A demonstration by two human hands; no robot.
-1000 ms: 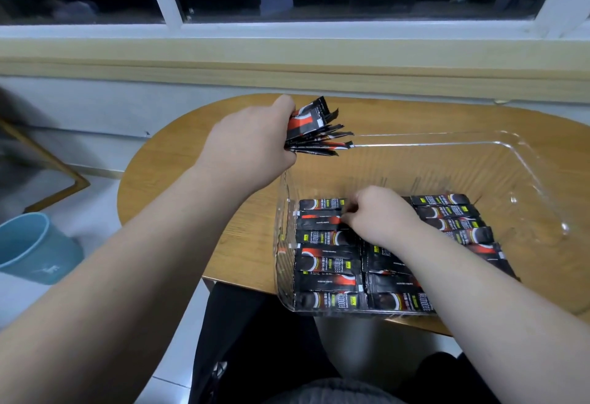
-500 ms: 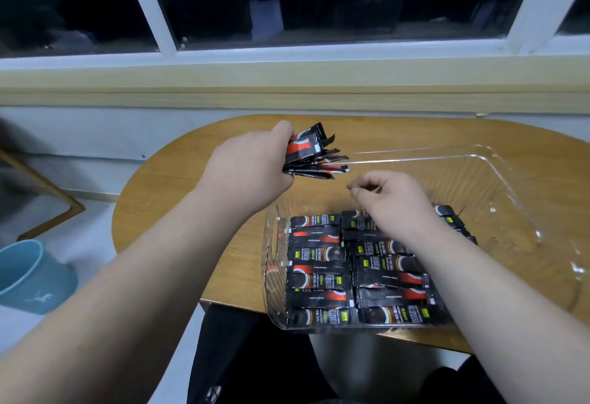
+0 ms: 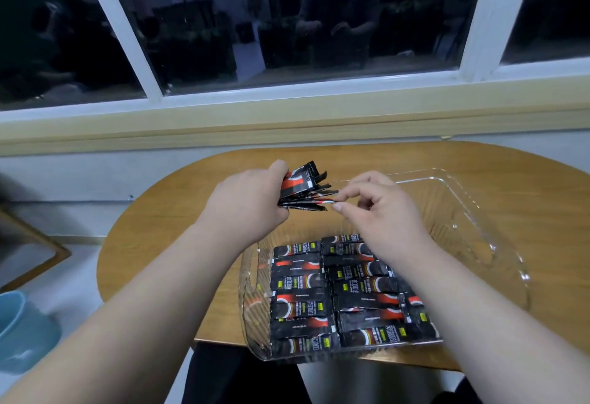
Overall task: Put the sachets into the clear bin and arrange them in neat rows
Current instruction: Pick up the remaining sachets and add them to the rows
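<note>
My left hand [image 3: 245, 202] grips a fanned bunch of black and red sachets [image 3: 301, 185] above the far left corner of the clear bin [image 3: 472, 228]. My right hand [image 3: 380, 215] is raised beside it, thumb and forefinger pinching the end of one sachet in that bunch. Inside the bin, several sachets lie flat in rows [image 3: 332, 295] along the near left part; my right forearm hides some of them.
The bin sits on a rounded wooden table [image 3: 166, 228] below a window sill, its near edge overhanging the table front. The bin's right half holds no sachets. A light blue bucket [image 3: 22, 330] stands on the floor at the left.
My right hand has lifted out of the bin, from the laid sachets up to the bunch in my left hand, and now pinches one sachet. The camera has tilted upward.
</note>
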